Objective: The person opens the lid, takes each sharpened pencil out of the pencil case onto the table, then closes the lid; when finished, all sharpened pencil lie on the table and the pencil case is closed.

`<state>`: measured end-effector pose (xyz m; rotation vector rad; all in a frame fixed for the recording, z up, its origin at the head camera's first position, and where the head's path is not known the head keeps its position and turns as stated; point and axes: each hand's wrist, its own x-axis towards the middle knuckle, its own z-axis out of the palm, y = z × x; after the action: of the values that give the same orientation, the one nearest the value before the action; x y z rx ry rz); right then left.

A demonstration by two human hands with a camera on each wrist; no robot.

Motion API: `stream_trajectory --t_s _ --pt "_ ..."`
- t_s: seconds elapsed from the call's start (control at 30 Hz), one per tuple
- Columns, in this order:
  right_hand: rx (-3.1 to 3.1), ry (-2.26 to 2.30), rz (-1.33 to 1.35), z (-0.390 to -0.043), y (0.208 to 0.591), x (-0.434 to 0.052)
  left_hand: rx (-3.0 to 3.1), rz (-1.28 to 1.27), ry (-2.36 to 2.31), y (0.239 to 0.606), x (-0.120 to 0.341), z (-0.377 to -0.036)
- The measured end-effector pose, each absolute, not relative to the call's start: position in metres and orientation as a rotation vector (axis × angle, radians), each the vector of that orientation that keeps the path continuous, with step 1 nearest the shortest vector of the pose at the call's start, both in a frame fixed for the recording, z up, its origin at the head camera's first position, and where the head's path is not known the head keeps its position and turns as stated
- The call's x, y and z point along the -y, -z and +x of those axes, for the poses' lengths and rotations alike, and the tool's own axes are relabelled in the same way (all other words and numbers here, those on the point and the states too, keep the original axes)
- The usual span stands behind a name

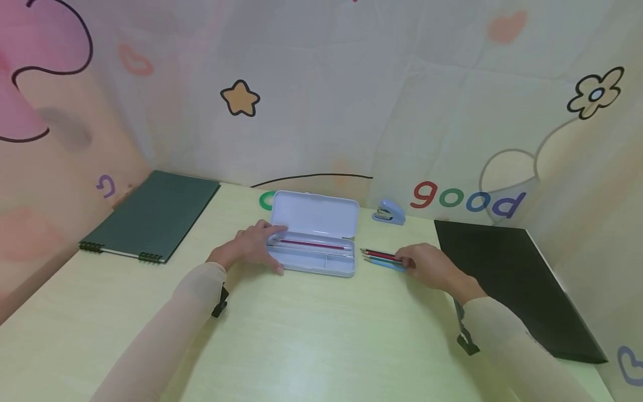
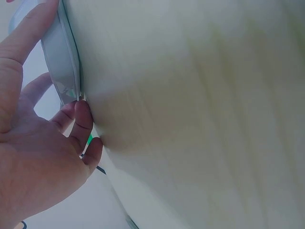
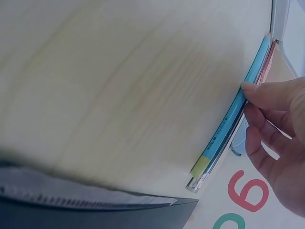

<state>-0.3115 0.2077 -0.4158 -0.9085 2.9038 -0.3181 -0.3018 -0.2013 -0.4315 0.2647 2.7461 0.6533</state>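
Pencil case (image 1: 313, 245) sits mid-table, lid flipped up toward the wall, one red pencil (image 1: 311, 244) lying lengthwise in the tray. We see it square to the table's (image 1: 311, 335) near edge, well back from that edge.

Left hand (image 1: 256, 245) rests on the case's left end: fingers spread over the rim, thumb (image 1: 276, 267) down at the front left corner. Left wrist view shows fingertips (image 2: 83, 114) touching the case wall, lightly curled, bracing rather than clamping.

Right hand (image 1: 427, 265) is just right of the case, fingers pinching a small bundle of pencils (image 1: 384, 258) lying on the table, tips pointing at the case's right end. Right wrist view shows the blue pencil (image 3: 233, 124) outermost with fingertips (image 3: 252, 88) on it; pencil tips nearly reach the case edge, but we cannot tell if they touch.

Clearances: wide bare table in front of both forearms. Green spiral notebook (image 1: 150, 218) lies far left, well apart from the left hand. Black folder (image 1: 512, 279) lies to the right, its near edge close beside the right wrist. Blue stapler (image 1: 389, 213) sits behind, near the lid's right corner. Wall cloth closes off the back.
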Motion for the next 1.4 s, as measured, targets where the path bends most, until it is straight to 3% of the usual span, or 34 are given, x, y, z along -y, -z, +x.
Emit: stream_trajectory --t_s 1.07,1.4 --pt "-2.939 0.3 -0.906 -0.318 0.416 -0.203 -2.735 0.25 -0.662 0.429 0.201 -0.3" --pt "-2.859 0.561 -0.839 -0.324 0.405 -0.174 -2.732 0.237 -0.664 0.429 0.2 -0.3"
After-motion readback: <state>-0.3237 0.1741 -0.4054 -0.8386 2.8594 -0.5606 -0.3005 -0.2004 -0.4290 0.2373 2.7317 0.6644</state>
